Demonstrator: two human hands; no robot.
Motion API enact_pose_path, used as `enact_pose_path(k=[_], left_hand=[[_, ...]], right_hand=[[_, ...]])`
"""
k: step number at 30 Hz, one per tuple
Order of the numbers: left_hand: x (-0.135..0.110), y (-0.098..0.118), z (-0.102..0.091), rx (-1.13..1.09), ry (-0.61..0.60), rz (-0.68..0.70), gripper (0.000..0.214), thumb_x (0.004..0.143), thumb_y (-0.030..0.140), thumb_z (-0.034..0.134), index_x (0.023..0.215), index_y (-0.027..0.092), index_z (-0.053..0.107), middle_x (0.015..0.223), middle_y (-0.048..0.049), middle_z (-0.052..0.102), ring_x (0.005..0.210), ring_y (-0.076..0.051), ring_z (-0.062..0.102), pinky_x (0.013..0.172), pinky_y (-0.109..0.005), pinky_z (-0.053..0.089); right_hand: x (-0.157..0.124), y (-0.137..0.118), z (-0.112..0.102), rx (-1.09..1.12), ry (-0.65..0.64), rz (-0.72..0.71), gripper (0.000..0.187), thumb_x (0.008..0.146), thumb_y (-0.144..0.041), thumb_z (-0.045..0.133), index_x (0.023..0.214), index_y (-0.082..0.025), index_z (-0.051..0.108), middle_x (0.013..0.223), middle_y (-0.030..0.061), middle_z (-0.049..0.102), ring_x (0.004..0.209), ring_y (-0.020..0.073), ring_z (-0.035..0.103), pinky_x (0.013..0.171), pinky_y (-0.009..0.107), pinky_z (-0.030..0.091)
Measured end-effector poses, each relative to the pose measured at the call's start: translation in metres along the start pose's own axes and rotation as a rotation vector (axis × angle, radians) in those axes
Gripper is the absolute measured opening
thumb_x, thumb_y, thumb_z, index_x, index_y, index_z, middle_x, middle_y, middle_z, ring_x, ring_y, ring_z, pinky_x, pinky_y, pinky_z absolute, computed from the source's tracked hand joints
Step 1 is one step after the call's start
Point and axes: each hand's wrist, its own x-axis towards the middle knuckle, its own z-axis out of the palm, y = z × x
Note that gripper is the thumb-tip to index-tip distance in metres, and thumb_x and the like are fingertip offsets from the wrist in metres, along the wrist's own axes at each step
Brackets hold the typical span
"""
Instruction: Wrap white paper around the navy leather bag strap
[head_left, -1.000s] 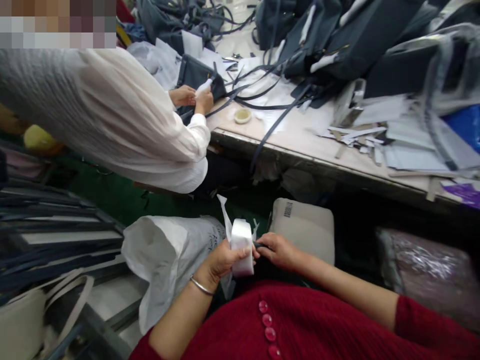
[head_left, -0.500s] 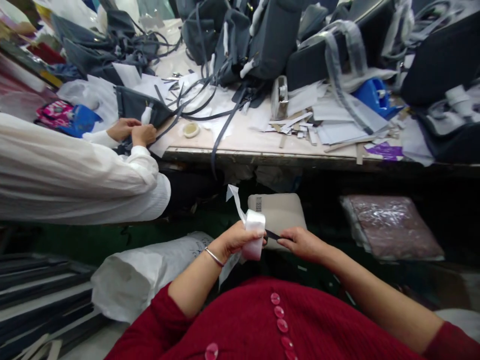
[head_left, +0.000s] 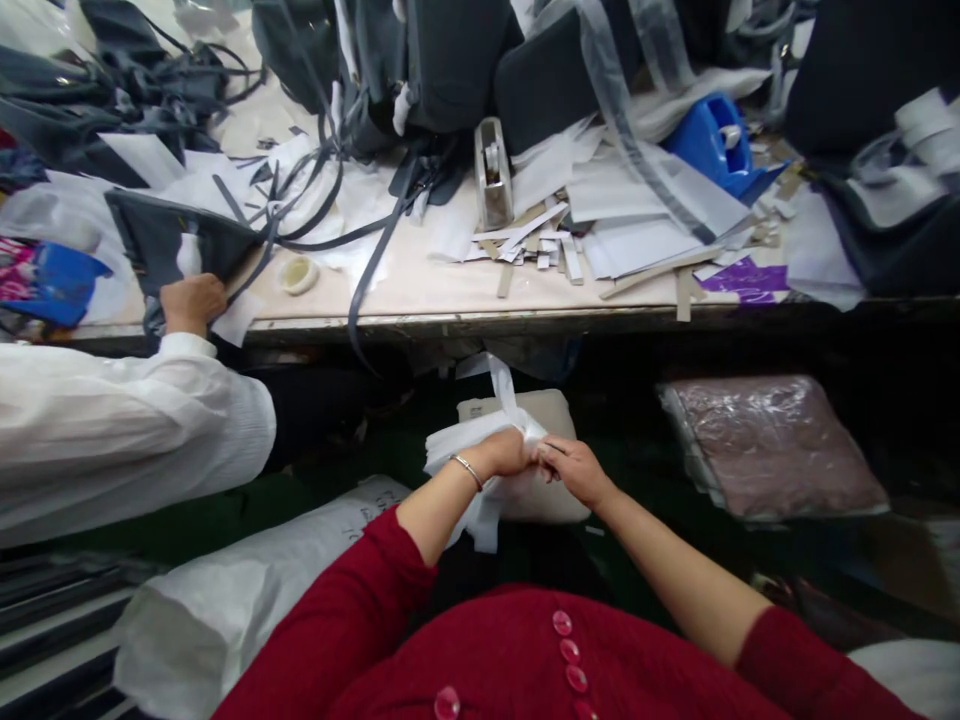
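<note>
Both my hands meet in front of my body, below the table edge. My left hand (head_left: pixel 507 452) is closed on a thin white wrapping strip (head_left: pixel 466 440), whose loose ends stick out to the left, upward and below the wrist. Right beside it, my right hand (head_left: pixel 576 470) pinches at the strip's edge, its fingers touching or nearly touching the left ones. A small piece of a dark strap (head_left: pixel 553 447) shows at the right fingertips; the rest of it is hidden by the fingers and the white strip. Behind the hands lies a beige packet (head_left: pixel 551 505).
Dark bags (head_left: pixel 450 60) with long straps stand along the table (head_left: pixel 420 290). A tape dispenser (head_left: pixel 493 175), paper scraps and a blue dispenser (head_left: pixel 716 145) lie there. At left, a co-worker's hand (head_left: pixel 193 303) holds a dark bag. A plastic-wrapped bundle (head_left: pixel 787 440) lies lower right.
My hands have drawn together, and the white strip has turned and spread out to the left. The dark strap is now mostly covered. The view has shifted rightward.
</note>
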Motion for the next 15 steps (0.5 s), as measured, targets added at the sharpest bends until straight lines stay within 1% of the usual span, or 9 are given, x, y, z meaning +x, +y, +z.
enact_pose_path(k=[2, 3, 5, 8, 11, 15], left_hand=[[0.017, 0.000, 0.003, 0.108, -0.030, 0.006, 0.031, 0.080, 0.041, 0.067, 0.087, 0.011, 0.072, 0.096, -0.0160, 0.073, 0.095, -0.031, 0.068, 0.085, -0.036, 0.051], [0.023, 0.001, 0.006, 0.151, -0.038, 0.013, 0.031, 0.081, 0.042, 0.067, 0.089, 0.012, 0.073, 0.099, -0.0164, 0.073, 0.098, -0.032, 0.067, 0.086, -0.037, 0.051], [0.033, 0.002, 0.010, 0.216, -0.041, 0.018, 0.031, 0.084, 0.042, 0.064, 0.093, 0.014, 0.073, 0.104, -0.0170, 0.072, 0.103, -0.033, 0.066, 0.089, -0.039, 0.050], [0.041, 0.002, 0.016, 0.277, -0.036, -0.009, 0.029, 0.089, 0.036, 0.056, 0.098, 0.015, 0.073, 0.108, -0.0179, 0.071, 0.105, -0.033, 0.067, 0.089, -0.041, 0.051], [0.045, -0.004, 0.019, 0.301, -0.040, -0.046, 0.028, 0.091, 0.032, 0.052, 0.101, 0.017, 0.073, 0.109, -0.0167, 0.071, 0.104, -0.032, 0.068, 0.088, -0.041, 0.052], [0.051, -0.016, 0.022, 0.284, -0.043, -0.104, 0.030, 0.091, 0.035, 0.051, 0.103, 0.017, 0.072, 0.105, -0.0165, 0.073, 0.101, -0.030, 0.069, 0.085, -0.038, 0.053]], right_hand=[[0.014, 0.014, 0.000, -0.041, 0.025, -0.003, 0.036, 0.091, -0.042, 0.050, 0.064, -0.019, 0.058, 0.057, -0.0013, 0.051, 0.057, 0.0143, 0.048, 0.059, 0.027, 0.038], [0.020, 0.021, 0.000, -0.066, 0.043, -0.001, 0.036, 0.090, -0.041, 0.052, 0.061, -0.020, 0.056, 0.057, -0.0013, 0.051, 0.059, 0.0145, 0.049, 0.060, 0.027, 0.038], [0.030, 0.034, 0.000, -0.112, 0.075, 0.011, 0.035, 0.088, -0.038, 0.054, 0.059, -0.020, 0.054, 0.058, -0.0013, 0.051, 0.060, 0.0148, 0.048, 0.061, 0.028, 0.036], [0.037, 0.049, 0.002, -0.150, 0.095, 0.012, 0.031, 0.087, -0.034, 0.056, 0.059, -0.020, 0.054, 0.060, -0.0013, 0.052, 0.061, 0.0153, 0.048, 0.061, 0.028, 0.037], [0.037, 0.061, 0.007, -0.146, 0.080, -0.025, 0.026, 0.088, -0.029, 0.055, 0.064, -0.020, 0.059, 0.067, 0.0001, 0.056, 0.068, 0.0161, 0.053, 0.067, 0.028, 0.041], [0.037, 0.077, 0.015, -0.129, 0.092, -0.062, 0.020, 0.089, -0.025, 0.052, 0.083, -0.020, 0.069, 0.080, 0.0033, 0.061, 0.076, 0.0173, 0.058, 0.074, 0.030, 0.046]])
